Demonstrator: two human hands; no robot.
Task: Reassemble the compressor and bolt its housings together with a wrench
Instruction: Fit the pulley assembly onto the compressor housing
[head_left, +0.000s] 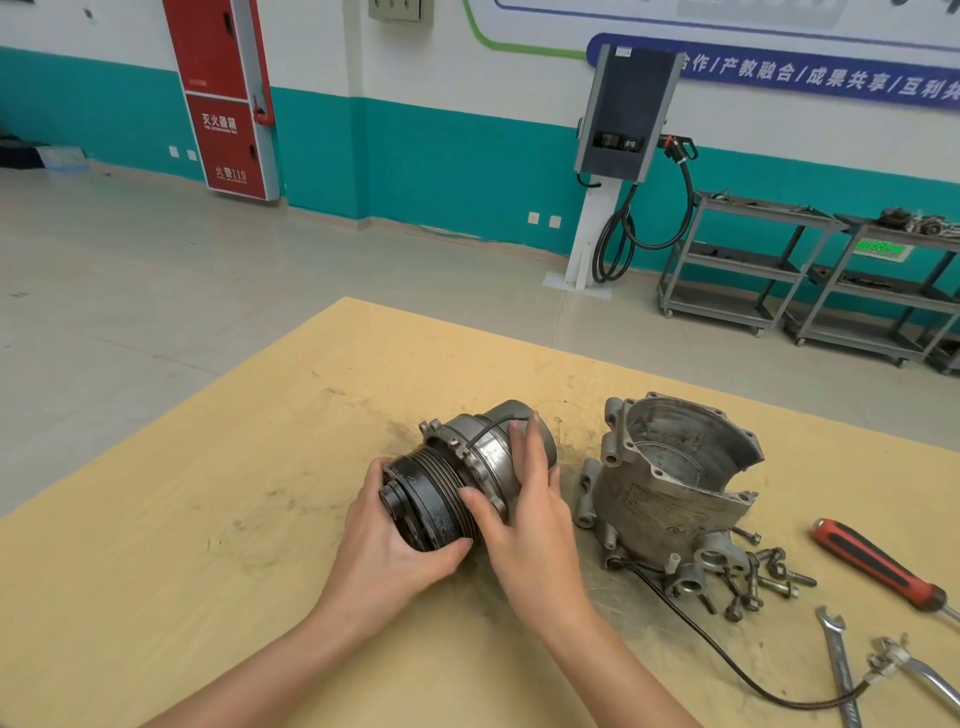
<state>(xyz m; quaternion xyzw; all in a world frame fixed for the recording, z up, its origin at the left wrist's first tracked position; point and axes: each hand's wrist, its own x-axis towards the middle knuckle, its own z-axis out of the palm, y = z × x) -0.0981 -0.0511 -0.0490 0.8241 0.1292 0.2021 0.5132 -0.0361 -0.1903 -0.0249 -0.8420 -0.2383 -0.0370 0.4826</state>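
Both hands' fingers (524, 447) clasp compressor core (467, 473) on scuffed yellow table (208, 519); teal-banded wall (441, 156) behind.

In the centre of the frame, the left hand (392, 545) and right hand (530, 514) hold the grey metal compressor core with black grooved pulley (467, 478) on the yellow wooden table (208, 545), beside the open grey aluminium housing (670, 483).
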